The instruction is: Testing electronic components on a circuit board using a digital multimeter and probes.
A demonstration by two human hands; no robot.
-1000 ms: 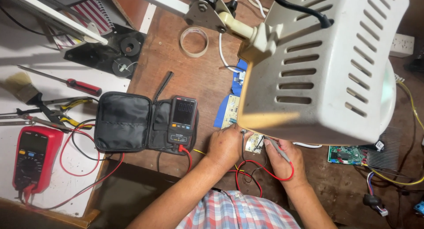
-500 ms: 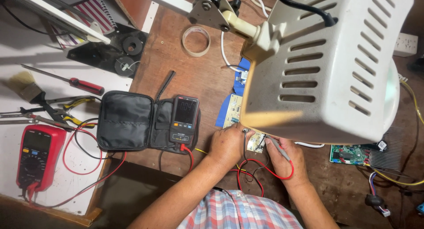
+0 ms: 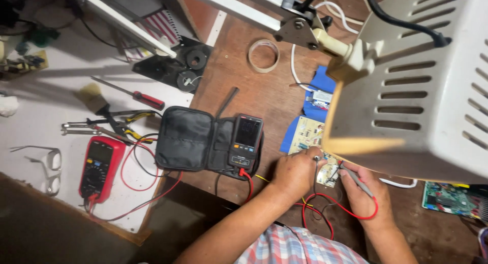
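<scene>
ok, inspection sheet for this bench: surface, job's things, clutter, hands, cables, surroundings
Surface: brown wooden bench, white panel at its left.
Job's things: pale circuit board under the probes; black multimeter lying on an open black case.
Clutter: red multimeter, red-handled screwdriver, pliers, brush, glasses, tape roll, green board.
Hands: left hand and right hand each hold a probe on the board.
Cables: red lead loops between the hands; red and black leads by the red meter; white cord.
Surroundings: white vented lamp head overhead on a jointed arm.
</scene>
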